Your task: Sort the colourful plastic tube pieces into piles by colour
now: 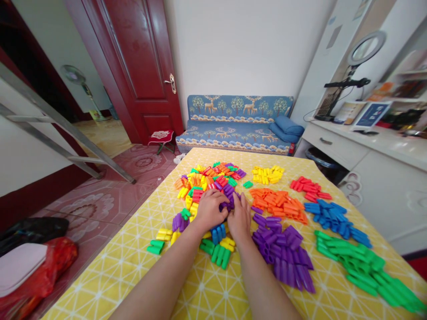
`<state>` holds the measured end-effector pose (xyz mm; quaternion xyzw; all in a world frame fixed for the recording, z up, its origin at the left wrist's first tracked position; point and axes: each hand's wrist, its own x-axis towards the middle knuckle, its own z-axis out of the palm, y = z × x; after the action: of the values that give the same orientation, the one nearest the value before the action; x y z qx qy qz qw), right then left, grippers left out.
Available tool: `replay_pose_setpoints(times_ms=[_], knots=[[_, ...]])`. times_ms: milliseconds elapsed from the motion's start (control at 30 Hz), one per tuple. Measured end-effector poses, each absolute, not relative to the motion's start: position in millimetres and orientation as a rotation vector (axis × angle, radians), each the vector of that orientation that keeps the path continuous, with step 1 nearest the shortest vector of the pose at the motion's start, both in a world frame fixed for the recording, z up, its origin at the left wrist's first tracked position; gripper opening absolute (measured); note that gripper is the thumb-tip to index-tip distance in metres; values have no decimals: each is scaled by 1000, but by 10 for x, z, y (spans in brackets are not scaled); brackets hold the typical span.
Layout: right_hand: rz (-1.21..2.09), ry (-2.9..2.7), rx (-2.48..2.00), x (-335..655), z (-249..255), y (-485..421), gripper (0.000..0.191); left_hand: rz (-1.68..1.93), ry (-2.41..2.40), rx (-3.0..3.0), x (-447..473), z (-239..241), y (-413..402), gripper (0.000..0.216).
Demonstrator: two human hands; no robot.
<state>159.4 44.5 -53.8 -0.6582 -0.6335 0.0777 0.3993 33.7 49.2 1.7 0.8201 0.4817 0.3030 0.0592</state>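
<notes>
Apparently well along, the sorting shows a green pile [367,266] and a purple pile [287,253] at the bench's [220,298] lower right. Mid-frame, the left hand [211,209] and right hand [239,218] curl narrowly over purple pieces [229,192], grip uncertain. Around and beyond, blue [336,218], orange [276,203], red [310,189] and yellow [268,174] piles sit right, while a mixed heap [207,178] left of them remains unsorted.

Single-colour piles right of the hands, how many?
6: yellow pile farthest, orange pile nearer; red pile, blue pile, green pile along the right; purple pile beside the right hand.
</notes>
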Motion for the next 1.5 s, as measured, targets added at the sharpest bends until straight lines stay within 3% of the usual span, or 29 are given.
replay_pose_setpoints(times_ms=[233,533,700,1133,1500], knots=[[210,-1555,-1566,1643,-493,448,44,1010,1482,2442,335,-14,507,14],[225,-1490,-1530,1685,-541,429,41,1032,1549,2370,333,-64,526,51],[205,-1490,-1477,1681,-537,404,32,1033,1536,2378,317,-57,510,58],[477,-1387,-1299,1623,-442,280,34,1191,1418,2228,303,-113,552,25],[192,-1652,-1500,1862,-10,225,17,1256,1452,2102,281,-130,593,22]])
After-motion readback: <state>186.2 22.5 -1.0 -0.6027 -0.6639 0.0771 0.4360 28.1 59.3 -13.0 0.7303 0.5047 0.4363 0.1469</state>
